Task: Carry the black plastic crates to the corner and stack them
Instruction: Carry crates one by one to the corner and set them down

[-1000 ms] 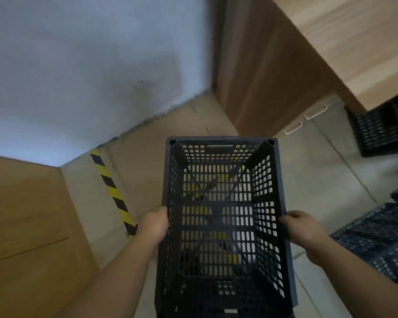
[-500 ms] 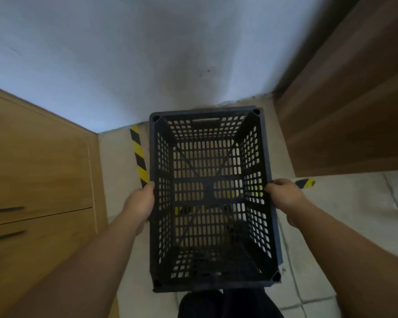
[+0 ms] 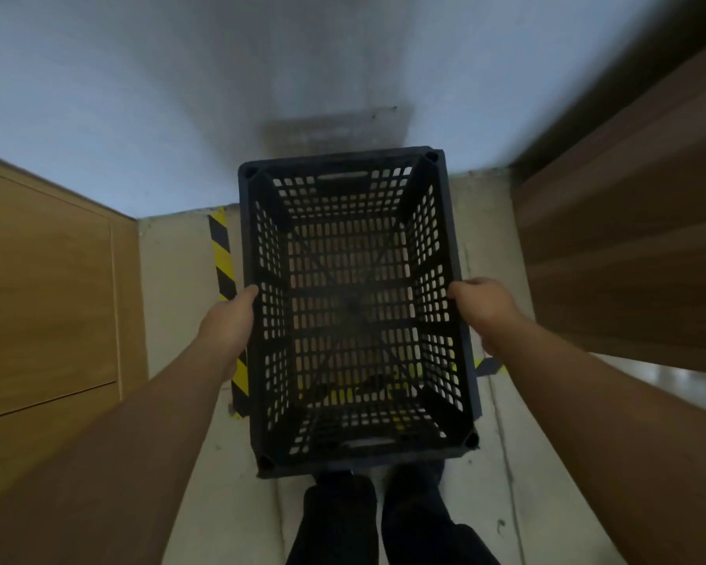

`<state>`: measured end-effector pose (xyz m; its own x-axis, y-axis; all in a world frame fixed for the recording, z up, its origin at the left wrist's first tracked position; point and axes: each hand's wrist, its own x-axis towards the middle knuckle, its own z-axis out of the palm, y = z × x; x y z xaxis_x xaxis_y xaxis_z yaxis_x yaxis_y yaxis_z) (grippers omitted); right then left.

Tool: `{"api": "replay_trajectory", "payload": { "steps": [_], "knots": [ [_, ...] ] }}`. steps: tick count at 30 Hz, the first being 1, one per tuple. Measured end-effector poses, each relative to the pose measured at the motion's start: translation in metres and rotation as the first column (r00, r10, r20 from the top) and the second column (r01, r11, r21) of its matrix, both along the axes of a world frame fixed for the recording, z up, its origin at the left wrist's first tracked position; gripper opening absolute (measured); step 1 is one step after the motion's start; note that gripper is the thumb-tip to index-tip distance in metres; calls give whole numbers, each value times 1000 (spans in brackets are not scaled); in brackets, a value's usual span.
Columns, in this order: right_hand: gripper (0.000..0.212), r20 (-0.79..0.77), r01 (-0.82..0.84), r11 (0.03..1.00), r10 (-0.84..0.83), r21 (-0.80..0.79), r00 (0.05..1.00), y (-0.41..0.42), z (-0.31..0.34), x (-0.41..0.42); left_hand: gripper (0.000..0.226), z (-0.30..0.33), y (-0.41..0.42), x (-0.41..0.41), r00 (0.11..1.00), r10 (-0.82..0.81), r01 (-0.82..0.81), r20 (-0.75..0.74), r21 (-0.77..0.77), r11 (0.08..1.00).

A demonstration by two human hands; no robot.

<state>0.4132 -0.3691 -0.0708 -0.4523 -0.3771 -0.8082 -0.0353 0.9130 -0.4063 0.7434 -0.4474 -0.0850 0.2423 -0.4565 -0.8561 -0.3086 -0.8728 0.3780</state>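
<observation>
A black plastic crate (image 3: pixel 355 205) with perforated walls and an open top hangs level in front of me, above the floor. Its far end lies close to the white wall. My left hand (image 3: pixel 231 320) grips the crate's left long rim around its middle. On the opposite long rim my right hand (image 3: pixel 484 305) holds at about the same spot. The crate is empty, and the floor shows through its slotted bottom. No other crate is in view.
A white wall (image 3: pixel 180 95) closes the space ahead. A wooden cabinet (image 3: pixel 45 287) stands on the left and a wooden panel (image 3: pixel 628 246) on the right. Yellow-black tape (image 3: pixel 223 258) runs along the beige floor beside the crate. My legs (image 3: pixel 384 519) show below it.
I have turned to face the wall between the two wooden units, and the crate has come closer to that wall. The other crates at the right have left the view. Both hands keep their grip.
</observation>
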Motion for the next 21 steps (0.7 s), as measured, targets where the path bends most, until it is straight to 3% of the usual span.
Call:
{"api": "replay_trajectory", "payload": {
  "steps": [6,9,15,18,21],
  "knots": [
    [28,-8,10,1000,-10,-6,1000,-25,-34,6,113,-49,-26,12,999,-1,1,-36,6,1000],
    [21,-2,5,1000,-5,-24,1000,-29,-47,10,100,-55,-27,8,999,-25,25,-49,6,1000],
    [42,32,19,999,-18,-29,999,-23,-57,12,54,-56,-14,0,994,-108,108,-30,6,994],
    [72,58,1,1000,0,-31,998,-21,-43,13,58,-39,-11,-9,985,-172,172,-30,23,985],
    [66,59,-66,997,69,-36,996,-17,-22,15,68,-11,-2,-21,951,-306,305,47,39,952]
  ]
}}
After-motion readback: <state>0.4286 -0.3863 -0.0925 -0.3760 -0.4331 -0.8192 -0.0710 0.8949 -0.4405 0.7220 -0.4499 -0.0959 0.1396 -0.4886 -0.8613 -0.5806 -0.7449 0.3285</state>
